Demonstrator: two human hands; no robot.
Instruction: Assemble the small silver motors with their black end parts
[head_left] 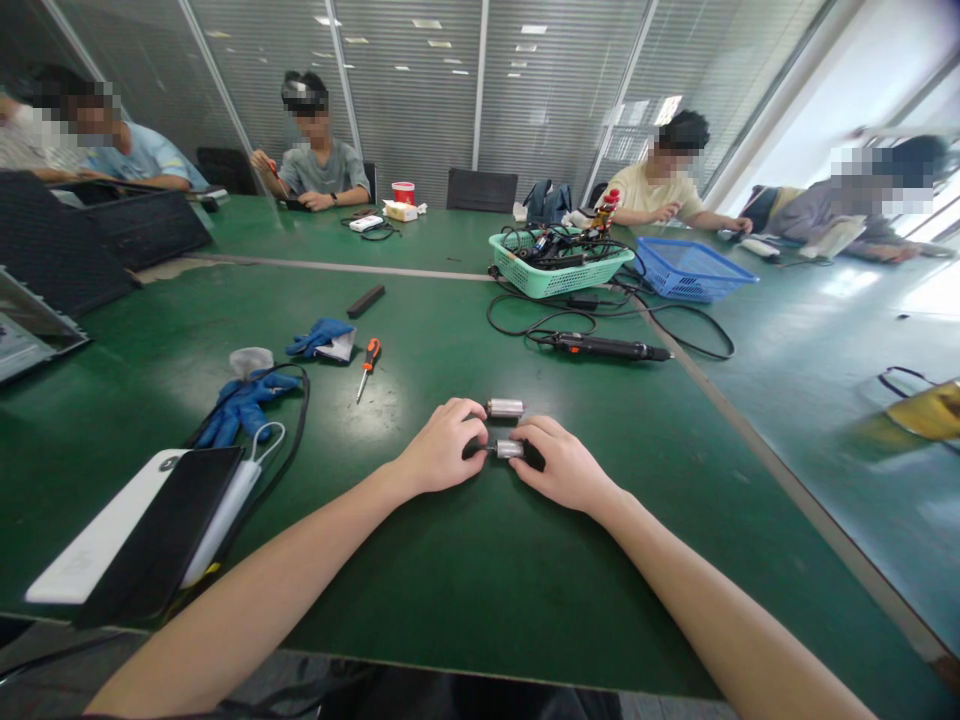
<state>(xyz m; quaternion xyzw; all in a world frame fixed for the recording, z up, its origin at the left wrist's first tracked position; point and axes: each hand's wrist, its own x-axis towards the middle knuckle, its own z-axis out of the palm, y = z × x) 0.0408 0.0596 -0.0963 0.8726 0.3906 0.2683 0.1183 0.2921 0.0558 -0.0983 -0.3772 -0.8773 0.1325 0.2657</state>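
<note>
Close in front of me, a small silver metal cylinder (509, 449) lies between my two hands, with a thin dark piece at its left end. The fingers of my right hand (562, 465) are closed on the cylinder's right end. Curled around the left end is my left hand (444, 447), its fingertips at the thin dark piece; what exactly they pinch is too small to make out. A second silver cylinder (505, 408) lies just beyond, close to my left fingers. Whether those fingers touch it, I cannot tell.
An orange-handled screwdriver (367, 362), blue gloves (244, 408) and a dark bar (366, 301) lie leftward. Nearer stand a white box (105, 530) and a black phone-like slab (169, 530). A corded electric screwdriver (607, 347), green basket (555, 280) and blue basket (694, 275) lie beyond. Several people sit around.
</note>
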